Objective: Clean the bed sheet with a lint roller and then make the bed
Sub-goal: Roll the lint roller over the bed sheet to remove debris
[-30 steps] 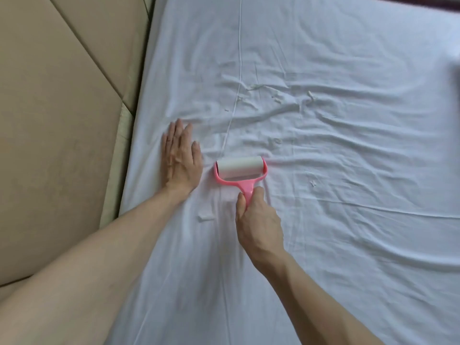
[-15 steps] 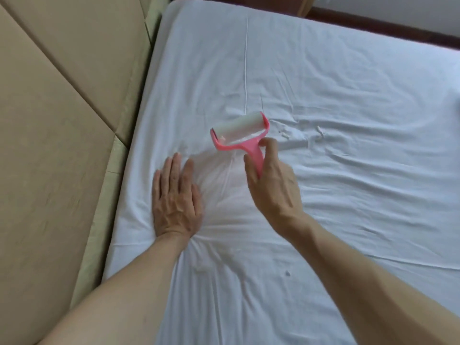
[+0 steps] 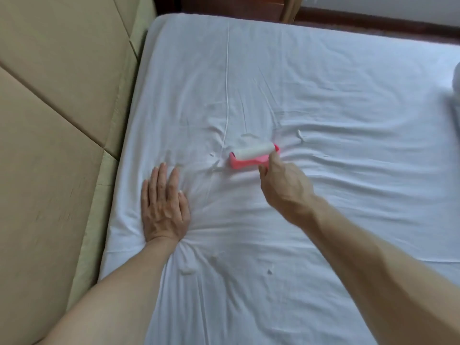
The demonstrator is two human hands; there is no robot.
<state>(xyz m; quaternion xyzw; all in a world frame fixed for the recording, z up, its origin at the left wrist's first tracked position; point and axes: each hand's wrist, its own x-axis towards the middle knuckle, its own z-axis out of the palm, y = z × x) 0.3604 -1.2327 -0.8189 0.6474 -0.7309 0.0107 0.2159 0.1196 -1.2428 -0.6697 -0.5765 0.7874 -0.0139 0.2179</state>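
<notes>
A wrinkled white bed sheet [image 3: 323, 95] covers the mattress. The lint roller [image 3: 252, 155], pink frame with a white roll, lies pressed on the sheet near the middle. My right hand [image 3: 286, 188] grips its pink handle from the near side, hiding most of the handle. My left hand [image 3: 164, 207] rests flat on the sheet to the left of the roller, fingers spread, holding nothing. Small white bits of lint [image 3: 270, 271] lie on the sheet near my arms, and more lint [image 3: 300, 134] lies just beyond the roller.
A beige padded headboard [image 3: 54, 120] runs along the left side of the bed. Dark wooden floor [image 3: 373, 23] shows past the far edge. A grey-white bundle of bedding [image 3: 454, 95] pokes in at the right edge.
My right hand lifted the roller, carried it farther up the sheet and set it down again to the right of the seam. My left hand stayed flat. The view shifted back.
</notes>
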